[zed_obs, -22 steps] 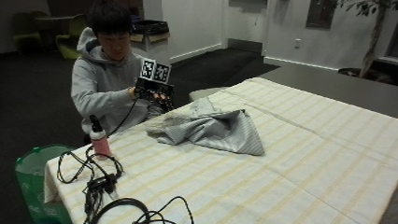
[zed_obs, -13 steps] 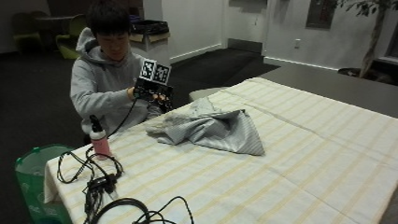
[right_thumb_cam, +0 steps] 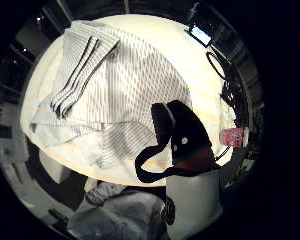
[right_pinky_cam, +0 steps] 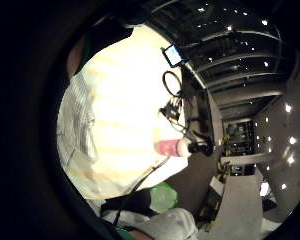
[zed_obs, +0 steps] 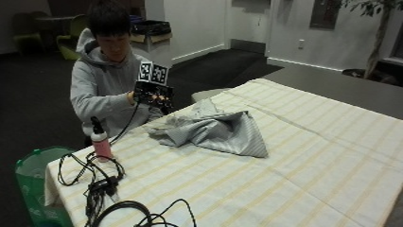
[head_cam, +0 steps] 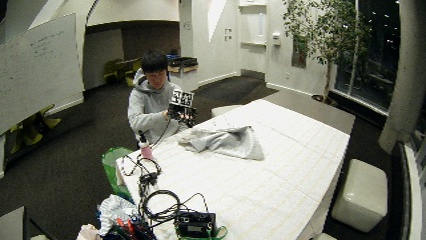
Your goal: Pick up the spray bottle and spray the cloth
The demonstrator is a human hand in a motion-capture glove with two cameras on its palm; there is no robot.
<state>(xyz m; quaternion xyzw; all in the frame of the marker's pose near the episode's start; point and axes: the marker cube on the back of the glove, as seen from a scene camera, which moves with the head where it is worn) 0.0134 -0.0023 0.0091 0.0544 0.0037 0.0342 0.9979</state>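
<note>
Grip point(zed_obs: 153, 97) raised above table edge, fingers loosely curled, empty; spray bottle point(zed_obs: 100, 142) apart; cloth point(zed_obs: 211, 132) untouched.

I sit at the near corner of the table point(zed_obs: 327, 156). My right hand point(zed_obs: 153, 96) is raised above the table edge in front of my chest, touching nothing on it. The cloth point(zed_obs: 214, 132) lies crumpled on the table just beyond my hand, toward the middle. The spray bottle point(zed_obs: 100, 140) stands upright near the table's corner, off to my right side, well apart from the cloth. Cables point(zed_obs: 94, 177) lie coiled on the table beside the bottle. A bin point(zed_obs: 38, 184) stands on the floor beside that corner.
</note>
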